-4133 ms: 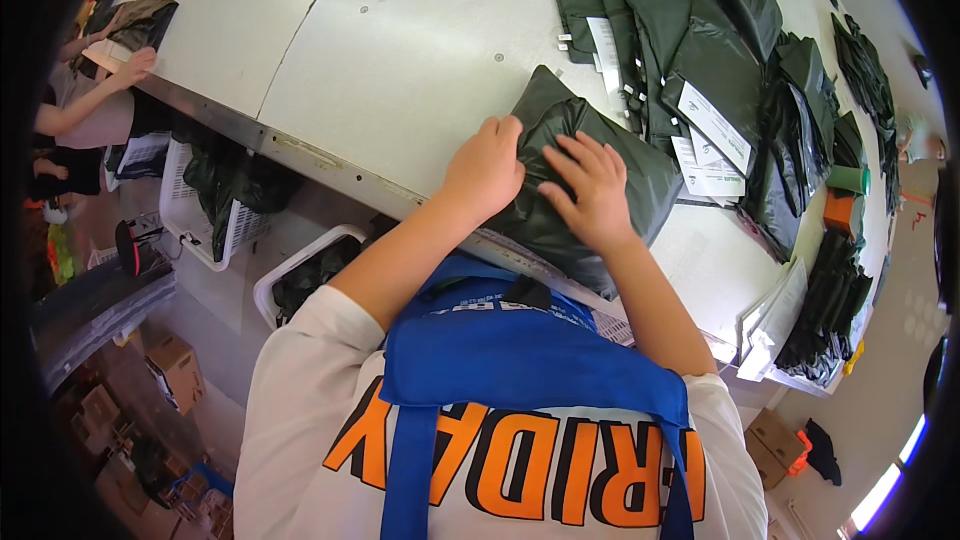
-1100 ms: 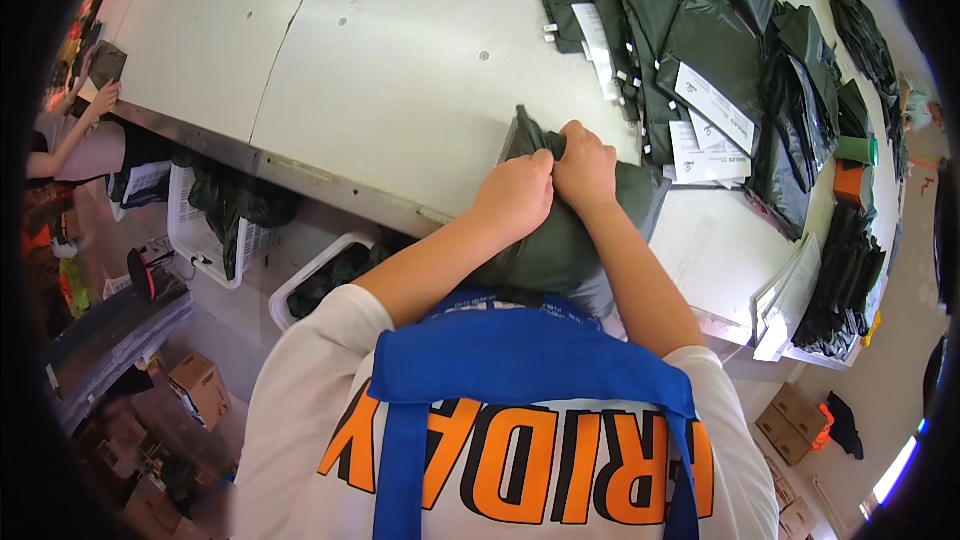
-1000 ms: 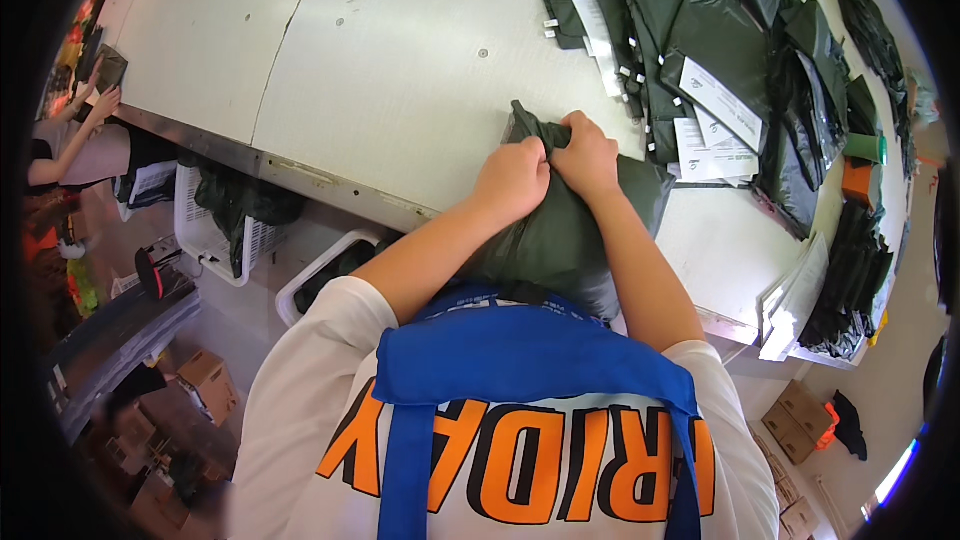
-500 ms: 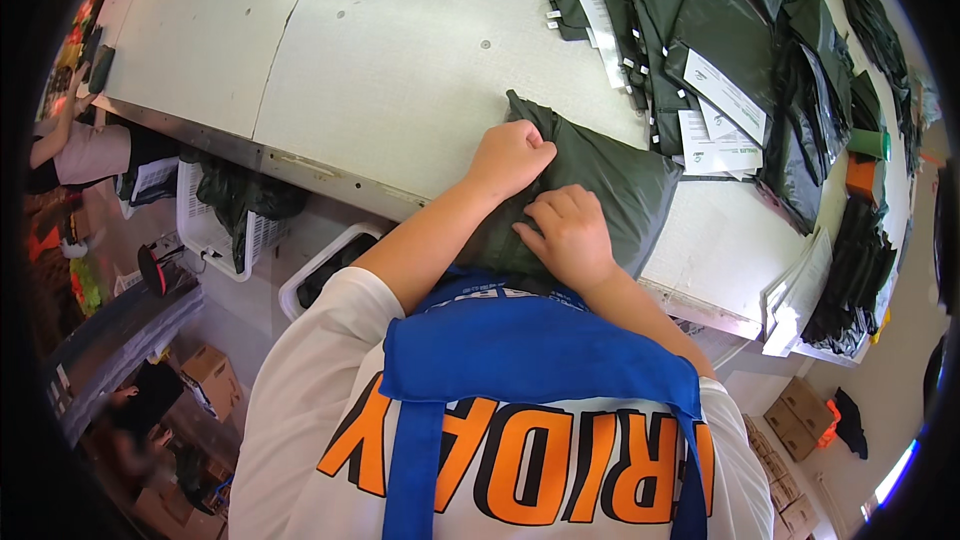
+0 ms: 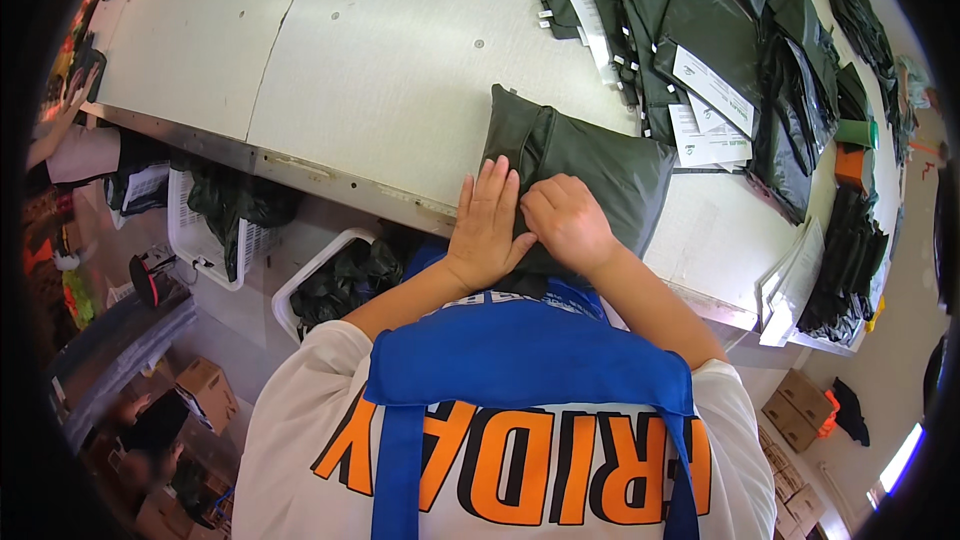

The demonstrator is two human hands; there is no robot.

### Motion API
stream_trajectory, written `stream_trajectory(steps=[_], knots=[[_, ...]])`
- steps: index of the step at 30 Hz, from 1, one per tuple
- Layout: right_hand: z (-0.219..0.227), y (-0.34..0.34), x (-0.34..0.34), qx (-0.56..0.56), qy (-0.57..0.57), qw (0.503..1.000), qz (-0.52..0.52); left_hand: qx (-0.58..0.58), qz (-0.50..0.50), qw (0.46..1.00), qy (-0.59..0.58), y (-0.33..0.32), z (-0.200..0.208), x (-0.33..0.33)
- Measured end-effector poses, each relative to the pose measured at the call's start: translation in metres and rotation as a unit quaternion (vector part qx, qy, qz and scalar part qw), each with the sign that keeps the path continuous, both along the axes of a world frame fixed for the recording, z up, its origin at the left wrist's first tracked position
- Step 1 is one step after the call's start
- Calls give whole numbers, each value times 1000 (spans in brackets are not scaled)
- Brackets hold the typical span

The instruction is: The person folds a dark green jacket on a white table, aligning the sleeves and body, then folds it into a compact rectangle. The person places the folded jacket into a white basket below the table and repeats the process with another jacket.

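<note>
Dark green plastic mailer bag (image 5: pixel 605 162) lies at the near edge of the white worktable (image 5: pixel 390 70). My left hand (image 5: pixel 487 225) is flat over its left end, fingers extended, gripping nothing. Right hand (image 5: pixel 570 225) curled on it; I cannot tell whether plastic is pinched. Labelled mailers (image 5: pixel 690 30) overlap beyond, rightward.
</note>
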State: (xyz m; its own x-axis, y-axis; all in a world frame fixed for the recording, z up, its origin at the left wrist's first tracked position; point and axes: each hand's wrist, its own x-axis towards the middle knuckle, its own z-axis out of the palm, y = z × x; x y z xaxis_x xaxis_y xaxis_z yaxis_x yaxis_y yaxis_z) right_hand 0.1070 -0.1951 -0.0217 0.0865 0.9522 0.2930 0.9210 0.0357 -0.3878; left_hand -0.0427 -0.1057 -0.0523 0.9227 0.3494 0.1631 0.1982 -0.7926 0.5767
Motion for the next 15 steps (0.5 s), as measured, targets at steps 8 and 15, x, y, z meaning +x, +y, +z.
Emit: stream_trajectory(steps=[8, 15], knots=[[7, -2, -3, -42, 13, 999, -3, 2, -12, 999, 36, -8, -17, -4], [4, 5, -10, -2, -14, 997, -77, 17, -10, 998, 54, -11, -19, -3]])
